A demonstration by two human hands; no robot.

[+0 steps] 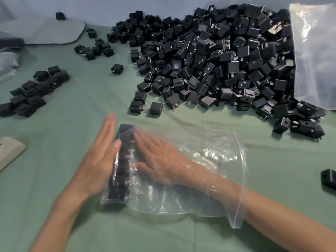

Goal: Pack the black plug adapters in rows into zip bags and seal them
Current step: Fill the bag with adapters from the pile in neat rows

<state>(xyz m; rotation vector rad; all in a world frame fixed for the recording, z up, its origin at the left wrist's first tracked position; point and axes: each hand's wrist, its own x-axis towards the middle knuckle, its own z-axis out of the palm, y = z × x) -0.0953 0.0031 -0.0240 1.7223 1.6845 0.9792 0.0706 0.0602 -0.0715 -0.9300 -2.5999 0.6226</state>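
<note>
A clear zip bag [209, 179] lies on the green cloth in front of me, its open mouth to the right. One row of black plug adapters [121, 160] stands along the bag's closed left end. My left hand [98, 160] lies flat outside the bag, fingers straight, pressing against the row's left side. My right hand [160, 160] is inside the bag, fingers straight, pressing the row from the right. A big heap of loose black adapters [218, 60] fills the far right of the cloth.
A smaller cluster of adapters [32, 93] lies at far left, a few more [94, 49] behind it. A large clear plastic bag [314, 51] stands at the right edge. A beige object [9, 150] sits at left; a lone adapter [328, 179] at right.
</note>
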